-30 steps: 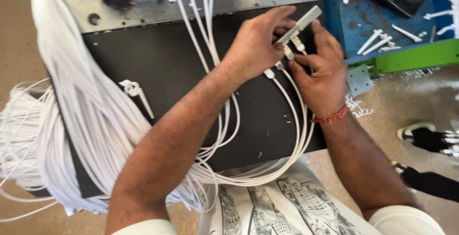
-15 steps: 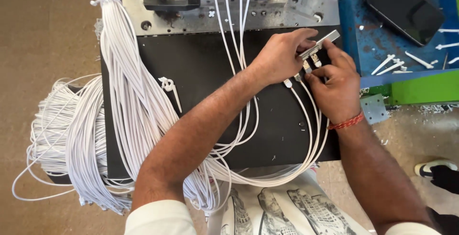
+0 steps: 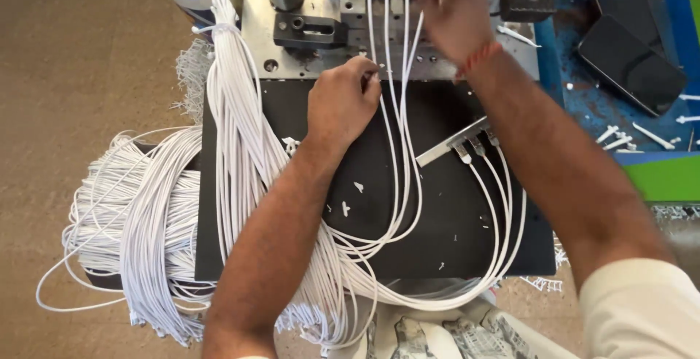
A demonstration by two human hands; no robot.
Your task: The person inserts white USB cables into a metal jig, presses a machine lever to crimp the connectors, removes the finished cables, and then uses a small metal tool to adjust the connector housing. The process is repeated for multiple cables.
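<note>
The white cables (image 3: 397,111) run up the black mat (image 3: 452,213) into the metal fixture (image 3: 328,31) at 12 o'clock. One cable is pinched by the left hand (image 3: 339,103), fingers closed. The right hand (image 3: 456,16) is spread open over the fixture, holding nothing visible. The cables are best kept straight and parallel while seated. The metal strip (image 3: 452,142) lies at 3 o'clock.

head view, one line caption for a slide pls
Left hand pinches white cables on a black mat; right hand reaches the metal fixture.
</note>
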